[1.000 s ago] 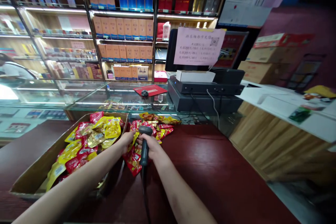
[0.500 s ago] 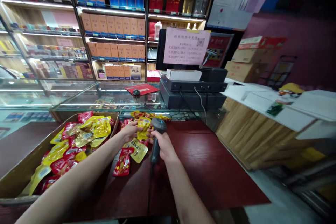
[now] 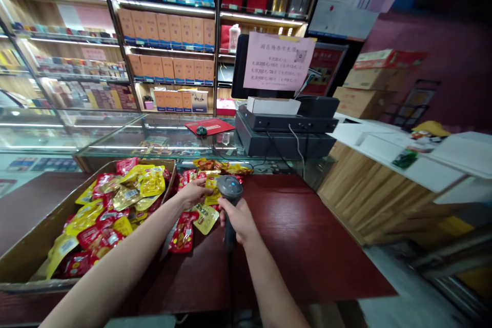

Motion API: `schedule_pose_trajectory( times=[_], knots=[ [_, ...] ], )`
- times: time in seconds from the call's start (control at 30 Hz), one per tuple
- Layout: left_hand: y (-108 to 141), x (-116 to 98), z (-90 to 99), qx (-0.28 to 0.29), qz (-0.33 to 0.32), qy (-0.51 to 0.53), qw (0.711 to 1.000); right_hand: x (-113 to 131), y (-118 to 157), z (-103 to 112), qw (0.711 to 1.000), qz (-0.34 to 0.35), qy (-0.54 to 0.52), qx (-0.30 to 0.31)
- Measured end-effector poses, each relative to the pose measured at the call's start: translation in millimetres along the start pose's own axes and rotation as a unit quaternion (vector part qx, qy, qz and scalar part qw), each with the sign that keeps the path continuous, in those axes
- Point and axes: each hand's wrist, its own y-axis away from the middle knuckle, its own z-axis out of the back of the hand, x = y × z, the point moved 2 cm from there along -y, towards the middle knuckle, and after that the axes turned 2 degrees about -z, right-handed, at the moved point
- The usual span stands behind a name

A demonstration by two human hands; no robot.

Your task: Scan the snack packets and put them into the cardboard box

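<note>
My right hand is wrapped round the handle of a dark grey barcode scanner, its head tilted up and a small blue light showing on top. Just left of the scanner, my left hand grips a small yellow snack packet by its left side; the scanner head hides part of the packet. Below them on the dark red table lie a pale gold packet and a red snack packet. More red and yellow packets lie behind my left hand.
An open cardboard box full of red and yellow packets stands at the left. Beyond the table is a glass counter with a mouse and a monitor. A wooden counter stands at the right.
The scanner head has tilted up and now covers part of the yellow packet. The packet in my left hand sits slightly lower behind it. The whole view has shifted a little.
</note>
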Motion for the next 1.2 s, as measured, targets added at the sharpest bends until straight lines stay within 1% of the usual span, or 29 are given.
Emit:
schedule_pose_trajectory(
  times=[0.1,0.23,0.4,0.63,0.83,0.97,1.07,1.13,1.2],
  knots=[
    [-1.8,-0.3,0.5,0.016,-0.012,-0.018,1.000,-0.9,-1.3,1.2,1.000,-0.003,-0.003,0.006],
    [-0.2,-2.0,-1.7,0.023,-0.019,-0.007,1.000,-5.6,-4.9,0.6,1.000,-0.013,0.005,0.013],
    [4.4,-5.2,-5.1,0.014,-0.014,0.008,1.000,-7.6,-5.1,-1.9,1.000,-0.023,0.008,0.009],
    [7.6,-8.2,-6.0,0.001,-0.001,0.016,1.000,-5.9,-2.6,-2.5,1.000,-0.019,0.005,0.006],
    [6.3,-7.7,-5.5,-0.003,0.002,-0.002,1.000,-9.3,-5.1,-2.1,1.000,-0.013,0.000,0.005],
    [6.5,-7.9,-8.4,0.021,-0.001,0.008,1.000,-7.7,-4.1,-2.1,1.000,-0.013,-0.008,0.007],
    [6.1,-6.7,-8.0,0.021,0.002,0.017,1.000,-6.7,-3.5,-1.1,1.000,-0.014,-0.014,0.009],
    [5.7,-5.6,-7.0,0.017,0.002,0.020,1.000,-5.4,-3.6,1.0,1.000,0.010,-0.016,-0.005],
    [5.6,-5.1,-6.7,0.013,0.001,0.022,1.000,-2.8,-4.1,4.1,0.997,0.059,-0.022,-0.036]
  ],
)
